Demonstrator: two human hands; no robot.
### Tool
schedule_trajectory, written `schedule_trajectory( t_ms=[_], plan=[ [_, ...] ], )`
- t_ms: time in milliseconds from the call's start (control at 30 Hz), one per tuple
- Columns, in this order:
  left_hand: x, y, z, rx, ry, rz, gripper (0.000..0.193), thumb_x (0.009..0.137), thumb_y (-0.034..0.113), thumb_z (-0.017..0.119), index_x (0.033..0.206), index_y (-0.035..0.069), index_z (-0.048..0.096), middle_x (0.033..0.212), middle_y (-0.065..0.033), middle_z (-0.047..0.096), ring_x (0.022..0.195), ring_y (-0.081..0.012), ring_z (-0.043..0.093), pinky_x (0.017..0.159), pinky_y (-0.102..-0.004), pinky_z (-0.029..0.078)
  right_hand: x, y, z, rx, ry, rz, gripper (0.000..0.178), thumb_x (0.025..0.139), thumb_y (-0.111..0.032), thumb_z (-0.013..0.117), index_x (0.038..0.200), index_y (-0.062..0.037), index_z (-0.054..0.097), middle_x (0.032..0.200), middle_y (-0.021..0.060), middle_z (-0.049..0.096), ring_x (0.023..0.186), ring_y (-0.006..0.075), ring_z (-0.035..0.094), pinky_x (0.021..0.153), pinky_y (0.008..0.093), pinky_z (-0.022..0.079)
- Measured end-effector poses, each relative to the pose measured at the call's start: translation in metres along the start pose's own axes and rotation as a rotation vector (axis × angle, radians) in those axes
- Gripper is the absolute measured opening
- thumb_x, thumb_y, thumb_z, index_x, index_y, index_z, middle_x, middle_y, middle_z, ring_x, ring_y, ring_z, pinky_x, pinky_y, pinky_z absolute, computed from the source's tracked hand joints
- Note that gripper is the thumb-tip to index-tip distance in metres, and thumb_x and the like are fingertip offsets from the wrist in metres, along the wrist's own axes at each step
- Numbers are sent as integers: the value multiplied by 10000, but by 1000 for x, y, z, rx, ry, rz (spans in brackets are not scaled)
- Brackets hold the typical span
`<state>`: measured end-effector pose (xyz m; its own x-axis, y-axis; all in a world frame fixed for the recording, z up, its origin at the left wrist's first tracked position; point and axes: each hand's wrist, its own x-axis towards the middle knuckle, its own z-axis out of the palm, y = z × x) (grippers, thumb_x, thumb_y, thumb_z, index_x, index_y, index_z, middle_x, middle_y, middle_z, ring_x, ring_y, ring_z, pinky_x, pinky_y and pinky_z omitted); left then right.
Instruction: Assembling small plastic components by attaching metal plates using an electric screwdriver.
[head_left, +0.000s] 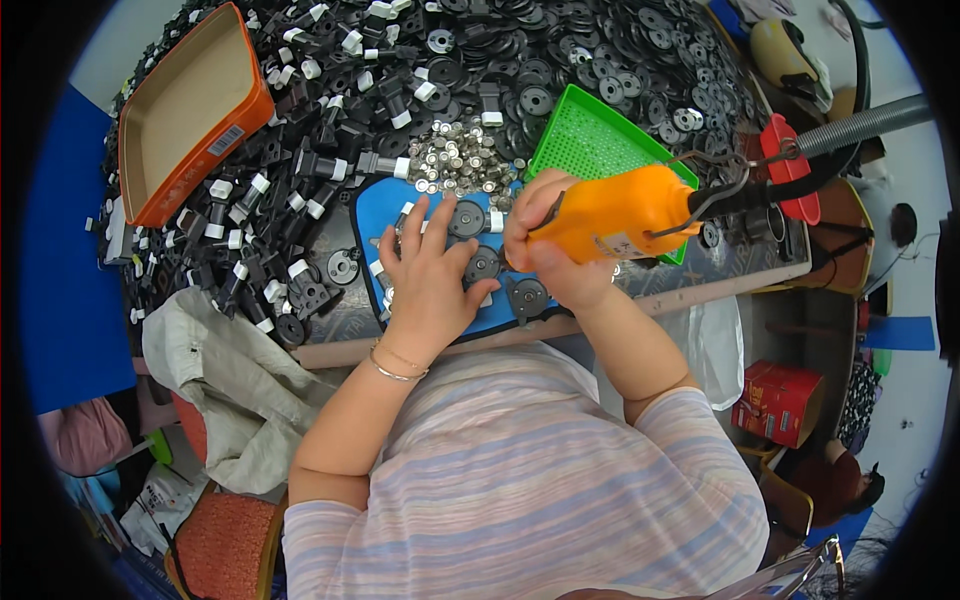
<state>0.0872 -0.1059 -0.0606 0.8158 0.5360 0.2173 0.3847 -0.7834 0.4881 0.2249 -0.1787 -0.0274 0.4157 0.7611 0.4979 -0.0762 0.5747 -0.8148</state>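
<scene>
Fingers (519, 228) around smooth orange tool (630, 208)

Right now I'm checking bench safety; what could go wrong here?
The left hand is close to where the right hand holds the orange tool, so a slip might hurt it. Small silver parts lie heaped loose by the blue mat, so a nudge could scatter them.

On the left, a blue panel (65, 250) stands beside the counter (715, 287), with a pink cloth (92, 437) below it, a pale crumpled garment (225, 385) at the counter's near edge and a rust-orange seat (228, 545) lower down. To the right, a red carton (775, 403) sits near a translucent white bag (718, 345). A person in dark red (828, 487) appears beyond, toward the lower right corner.
</scene>
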Motion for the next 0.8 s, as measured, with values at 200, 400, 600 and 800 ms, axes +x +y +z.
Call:
schedule_trajectory(
  t_ms=[200,400,600,800],
  plan=[
    [2,0,2,-7,1,4,410,617,280,812,953,72,703,1395,-117,411,1343,-330,273,1053,-557,142,14,-3,-9,47,-172,47,328,809,-203,709,990,5,531,910,114,503,605,147,550,525,241,461],
    [-1,1,2,-24,3,8,409,613,271,815,951,71,698,1395,-117,414,1353,-333,261,1056,-567,126,21,-34,-41,177,-135,-168,360,809,-243,689,1039,-22,523,942,116,520,639,196,565,566,309,474],
    [1,1,2,-8,-15,-12,416,600,292,818,931,69,702,1418,-103,399,1358,-333,253,1059,-570,131,12,-46,-120,-272,444,-303,307,815,-132,615,1073,-10,499,938,117,544,649,185,547,614,327,463],
    [1,-2,4,20,1,2,405,595,311,816,905,75,703,1426,-94,396,1357,-331,254,1052,-573,137,8,-32,-123,-192,475,-313,256,801,-27,601,1040,-7,512,892,120,565,625,177,560,611,306,478]
  ],
)
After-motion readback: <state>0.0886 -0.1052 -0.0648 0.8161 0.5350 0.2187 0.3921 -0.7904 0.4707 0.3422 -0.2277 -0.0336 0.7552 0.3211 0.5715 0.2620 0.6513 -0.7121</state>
